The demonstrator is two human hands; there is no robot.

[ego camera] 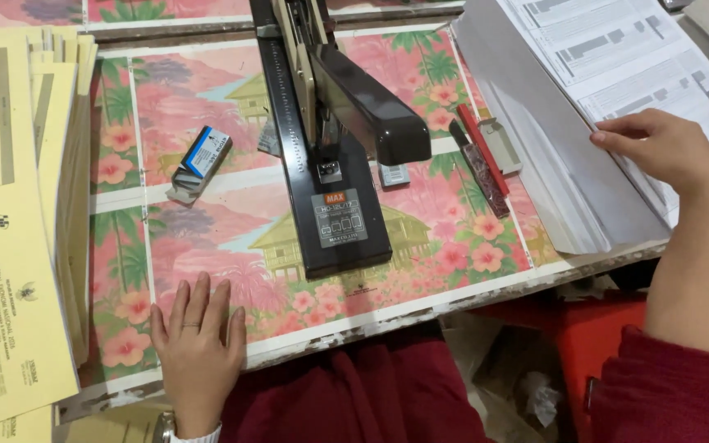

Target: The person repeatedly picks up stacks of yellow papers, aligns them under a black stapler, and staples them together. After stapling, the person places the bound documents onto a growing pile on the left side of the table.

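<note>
My left hand lies flat, fingers apart, on the flowered pink table cover near the front edge; it holds nothing. My right hand rests with fingertips on a stack of white printed sheets at the right. Between the hands stands a large black long-reach stapler, its handle raised. A pile of yellow printed booklets sits just left of my left hand.
A small blue and white staple box lies left of the stapler. Red and grey staple strips and a holder lie to its right. Below the table edge are a red stool and a box with crumpled paper.
</note>
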